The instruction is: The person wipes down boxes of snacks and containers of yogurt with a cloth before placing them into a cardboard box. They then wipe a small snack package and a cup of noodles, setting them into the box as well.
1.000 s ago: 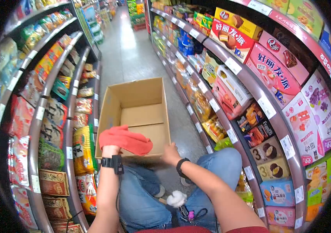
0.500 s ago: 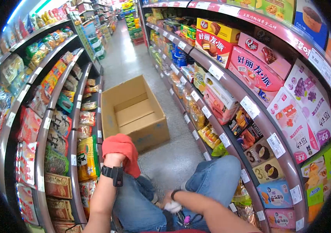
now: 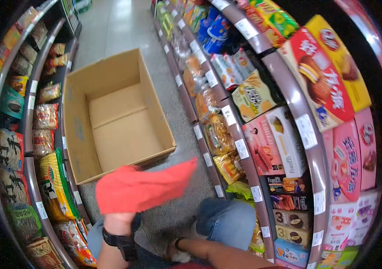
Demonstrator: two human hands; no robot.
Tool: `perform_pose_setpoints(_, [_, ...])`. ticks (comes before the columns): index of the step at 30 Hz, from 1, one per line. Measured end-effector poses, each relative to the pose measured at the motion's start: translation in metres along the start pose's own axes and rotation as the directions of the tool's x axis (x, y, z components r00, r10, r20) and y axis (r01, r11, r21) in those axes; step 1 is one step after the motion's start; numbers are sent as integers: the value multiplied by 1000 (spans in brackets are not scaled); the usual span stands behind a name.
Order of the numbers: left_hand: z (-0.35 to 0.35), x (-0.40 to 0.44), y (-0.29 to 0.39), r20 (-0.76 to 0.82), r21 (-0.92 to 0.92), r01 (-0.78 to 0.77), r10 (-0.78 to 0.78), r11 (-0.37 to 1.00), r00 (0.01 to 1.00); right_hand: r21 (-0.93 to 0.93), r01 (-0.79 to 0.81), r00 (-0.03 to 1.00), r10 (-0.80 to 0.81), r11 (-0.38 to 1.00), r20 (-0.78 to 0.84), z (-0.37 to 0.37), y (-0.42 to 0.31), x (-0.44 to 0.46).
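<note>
A red cloth (image 3: 144, 188) drapes over my left hand (image 3: 118, 218) and hides its fingers; the hand is closed on the cloth. It is held just in front of the near edge of an open cardboard box (image 3: 123, 121) on the floor. Down between my knees is my right hand (image 3: 176, 249), blurred and partly cut from sight, beside a small white thing (image 3: 182, 257) I cannot make out. Whether its fingers grip that thing is not clear.
Shelves of packaged food line both sides of the narrow aisle. On the left hang yellow noodle-like packs (image 3: 53, 184); on the right stand snack boxes, including a red pie box (image 3: 316, 78). Grey floor (image 3: 123, 27) runs beyond the box.
My view has tilted down and turned, so the box looks larger and closer. The red cloth now spreads out to the right from my left hand. My right hand remains low between my knees.
</note>
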State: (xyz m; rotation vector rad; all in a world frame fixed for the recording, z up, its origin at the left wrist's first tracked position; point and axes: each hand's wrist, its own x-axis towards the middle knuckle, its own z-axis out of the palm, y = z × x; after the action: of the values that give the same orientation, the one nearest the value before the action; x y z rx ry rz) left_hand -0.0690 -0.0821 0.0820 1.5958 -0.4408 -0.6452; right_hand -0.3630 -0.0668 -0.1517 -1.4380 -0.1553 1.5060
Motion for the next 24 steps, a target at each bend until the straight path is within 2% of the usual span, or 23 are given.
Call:
perform_pose_setpoints(1, [-8,13,-2,-2,69,-13,13,998,1000,8,-2,1000,1,1000,12,-7,-5,0])
perform_pose_setpoints(3, [-17,52,-6,53,-2,-7,7,1000,999,22,-5,1000,5,1000,12,-24,-14,-2])
perform_pose_setpoints(6, [-22,103,-5,72,-306,13,10,952,997,-16,-12,999,11,1000,-38,-62,-21,-9])
perform_pose_setpoints(7, [-20,118,-3,78,-471,29,9,882,997,-42,-22,998,19,999,-55,-78,-21,-11])
perform_pose_setpoints(9, [-16,144,3,111,-780,51,58,623,992,-113,-40,993,27,993,-114,-113,-18,-4])
perform_pose_setpoints(11, [-12,172,3,220,-925,162,138,343,966,-188,-75,983,41,979,-179,-147,-15,5])
perform_pose_setpoints(12, [-11,182,0,280,-939,232,171,256,945,-228,-93,979,47,969,-200,-160,-16,8])
perform_pose_setpoints(14, [-12,187,-3,277,-936,234,142,263,950,-276,-114,973,50,954,-227,-176,-20,10])
perform_pose_setpoints(16, [-10,168,-6,129,-939,123,-1,322,992,-319,-102,974,30,942,-223,-176,-23,10])
perform_pose_setpoints(21, [-9,142,20,-43,-996,-32,-134,88,990,-449,-74,964,-52,890,-262,-177,-11,23])
perform_pose_setpoints(22, [-8,140,26,-66,-991,-57,-69,123,995,-484,-73,954,-81,872,-290,-179,-12,22])
perform_pose_setpoints(23, [-10,142,29,-110,-914,-159,150,372,983,-525,-80,938,-114,847,-326,-182,-12,21])
perform_pose_setpoints(24, [-14,144,31,-93,-770,-296,360,565,928,-548,-98,910,-148,831,-388,-186,-16,15])
